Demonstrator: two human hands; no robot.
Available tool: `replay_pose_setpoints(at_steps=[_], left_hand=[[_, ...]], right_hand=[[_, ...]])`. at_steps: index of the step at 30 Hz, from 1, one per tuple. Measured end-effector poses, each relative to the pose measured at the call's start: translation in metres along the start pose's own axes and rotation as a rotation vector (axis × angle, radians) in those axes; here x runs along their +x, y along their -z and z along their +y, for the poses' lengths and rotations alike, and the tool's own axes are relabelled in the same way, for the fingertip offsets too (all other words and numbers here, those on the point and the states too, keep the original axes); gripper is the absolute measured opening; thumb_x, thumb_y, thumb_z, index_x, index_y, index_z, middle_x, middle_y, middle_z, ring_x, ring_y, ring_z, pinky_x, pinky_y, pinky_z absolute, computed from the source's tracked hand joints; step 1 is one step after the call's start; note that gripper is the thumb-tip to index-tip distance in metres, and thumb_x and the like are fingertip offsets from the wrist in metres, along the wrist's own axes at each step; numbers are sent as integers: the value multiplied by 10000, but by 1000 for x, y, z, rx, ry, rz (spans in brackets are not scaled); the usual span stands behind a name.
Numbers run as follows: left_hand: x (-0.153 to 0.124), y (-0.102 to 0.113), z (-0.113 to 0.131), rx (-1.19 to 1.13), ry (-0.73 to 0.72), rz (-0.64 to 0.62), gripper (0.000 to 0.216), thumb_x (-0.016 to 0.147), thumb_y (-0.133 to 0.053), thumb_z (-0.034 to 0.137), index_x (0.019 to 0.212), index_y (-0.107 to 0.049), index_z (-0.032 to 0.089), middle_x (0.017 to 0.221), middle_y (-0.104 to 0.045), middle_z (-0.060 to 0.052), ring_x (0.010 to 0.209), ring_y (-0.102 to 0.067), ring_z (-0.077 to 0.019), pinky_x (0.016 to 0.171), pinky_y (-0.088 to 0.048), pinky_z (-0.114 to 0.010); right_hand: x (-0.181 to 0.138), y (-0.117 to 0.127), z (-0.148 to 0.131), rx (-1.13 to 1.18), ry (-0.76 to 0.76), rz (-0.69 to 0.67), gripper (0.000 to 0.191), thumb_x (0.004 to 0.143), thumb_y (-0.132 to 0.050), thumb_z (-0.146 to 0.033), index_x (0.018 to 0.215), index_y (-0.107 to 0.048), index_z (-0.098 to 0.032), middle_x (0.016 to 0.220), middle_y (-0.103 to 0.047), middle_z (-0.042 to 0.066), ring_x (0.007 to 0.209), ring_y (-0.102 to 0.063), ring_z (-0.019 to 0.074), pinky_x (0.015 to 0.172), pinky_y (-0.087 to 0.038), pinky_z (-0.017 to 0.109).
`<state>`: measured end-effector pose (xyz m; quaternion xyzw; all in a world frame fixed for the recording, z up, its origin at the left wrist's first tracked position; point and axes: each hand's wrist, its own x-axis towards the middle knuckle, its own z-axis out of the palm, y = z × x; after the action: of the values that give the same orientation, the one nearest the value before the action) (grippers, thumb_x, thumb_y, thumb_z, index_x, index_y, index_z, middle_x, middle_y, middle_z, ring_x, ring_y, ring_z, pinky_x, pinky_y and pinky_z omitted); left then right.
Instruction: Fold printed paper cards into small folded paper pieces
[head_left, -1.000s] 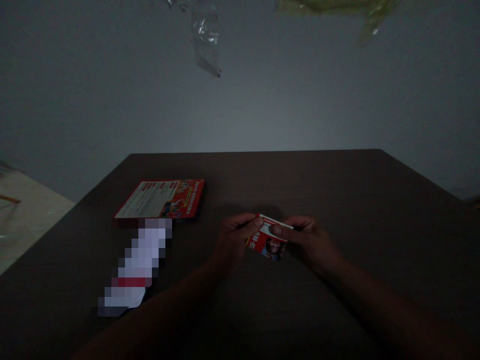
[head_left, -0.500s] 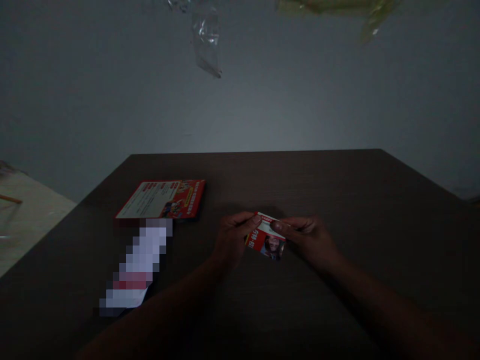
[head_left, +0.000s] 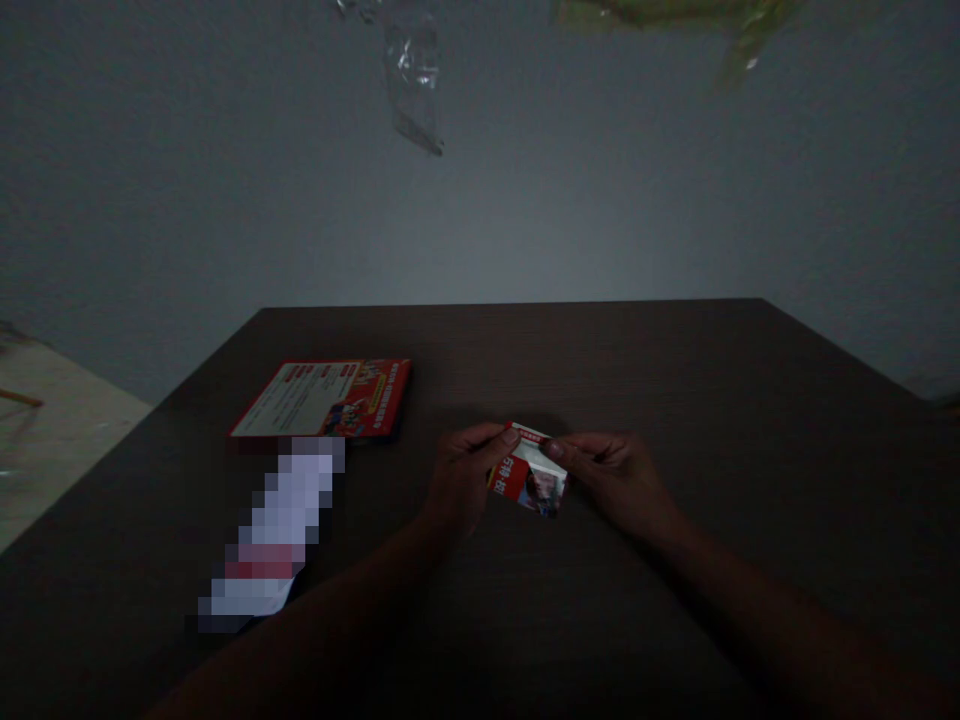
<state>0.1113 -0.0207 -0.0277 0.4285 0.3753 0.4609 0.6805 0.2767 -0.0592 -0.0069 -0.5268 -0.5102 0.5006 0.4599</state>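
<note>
A small folded red and white printed leaflet (head_left: 531, 478) sits between my two hands, low over the dark table (head_left: 675, 380). My left hand (head_left: 465, 478) pinches its left edge with thumb and fingers. My right hand (head_left: 611, 478) pinches its upper right corner, fingers closed on the paper. The sheet tilts down toward me, its printed face showing. The room is dim.
A flat red and white leaflet (head_left: 324, 398) lies on the table to the left. Below it lies a long pale item (head_left: 270, 535), pixelated. Clear plastic (head_left: 414, 80) hangs at the top. A pale floor (head_left: 45, 430) shows past the table's left edge.
The leaflet has been folded or turned slightly between my fingers, looking smaller and more creased. Both hands stay in nearly the same place.
</note>
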Motion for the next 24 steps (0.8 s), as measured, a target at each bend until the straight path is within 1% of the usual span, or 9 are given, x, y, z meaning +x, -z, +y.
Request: replay_pose_setpoints(at_steps=[3, 6, 8, 11, 14, 16, 18, 22, 24], left_hand=[[0, 0, 1, 34, -1, 2, 230, 708, -703, 365, 767, -708, 143, 651, -668, -14, 574, -603, -138, 562, -458, -239], [-1, -1, 3, 28, 18, -9, 250, 702, -705, 372, 776, -706, 133, 646, -671, -24, 575, -610, -148, 559, -466, -246], [-1, -1, 3, 34, 20, -7, 253, 706, -702, 373, 781, -705, 131, 645, -671, -25, 575, -610, -148, 555, -466, -243], [0, 1, 2, 59, -3, 26, 245, 717, -695, 372, 779, -703, 135, 650, -670, -19, 563, -600, -132, 539, -457, -227], [1, 2, -1, 60, -20, 51, 235, 714, -701, 372, 770, -700, 144, 649, -667, -10, 564, -601, -131, 539, -456, -227], [0, 2, -2, 57, -17, 37, 241, 720, -696, 378, 787, -701, 146, 648, -664, -8, 567, -605, -137, 549, -461, -236], [0, 2, -3, 45, -22, 26, 240, 722, -695, 376, 795, -701, 147, 650, -665, -9, 564, -605, -138, 555, -465, -243], [0, 1, -3, 18, -46, 55, 229, 718, -699, 367, 772, -699, 144, 636, -657, -7, 556, -598, -133, 547, -467, -239], [0, 0, -2, 8, -44, 66, 234, 714, -700, 369, 773, -700, 142, 635, -655, -7, 553, -597, -132, 545, -470, -239]], right_hand=[[0, 1, 0, -50, 57, -3, 317, 781, -628, -444, 742, -755, -156, 553, -655, 24, 504, -553, 116, 498, -418, 229], [-2, 1, -1, -85, 95, 19, 328, 787, -620, -443, 701, -742, -152, 536, -640, 23, 492, -543, 118, 478, -404, 230], [-2, 1, 0, -70, 85, 20, 323, 781, -626, -441, 696, -736, -150, 541, -642, 24, 492, -549, 118, 478, -408, 229], [-1, 0, 0, -10, 27, -11, 275, 750, -663, -425, 748, -732, -158, 583, -668, 21, 501, -572, 116, 496, -433, 225], [-1, 0, 0, 3, -14, -18, 235, 683, -728, -397, 684, -714, -163, 562, -666, 12, 474, -571, 108, 475, -428, 213], [-1, 0, 0, -16, 1, -2, 239, 674, -735, -394, 632, -697, -161, 534, -657, 12, 461, -568, 107, 462, -421, 211], [-2, 0, -1, -28, 25, 16, 255, 692, -718, -406, 625, -693, -161, 526, -656, 17, 464, -574, 113, 463, -422, 216], [-1, 0, -2, -32, 13, 16, 279, 686, -716, -434, 647, -688, -159, 543, -662, 24, 473, -576, 121, 462, -421, 227], [0, 0, -2, -40, 12, 2, 291, 687, -713, -445, 621, -674, -164, 549, -662, 21, 475, -569, 115, 466, -420, 227]])
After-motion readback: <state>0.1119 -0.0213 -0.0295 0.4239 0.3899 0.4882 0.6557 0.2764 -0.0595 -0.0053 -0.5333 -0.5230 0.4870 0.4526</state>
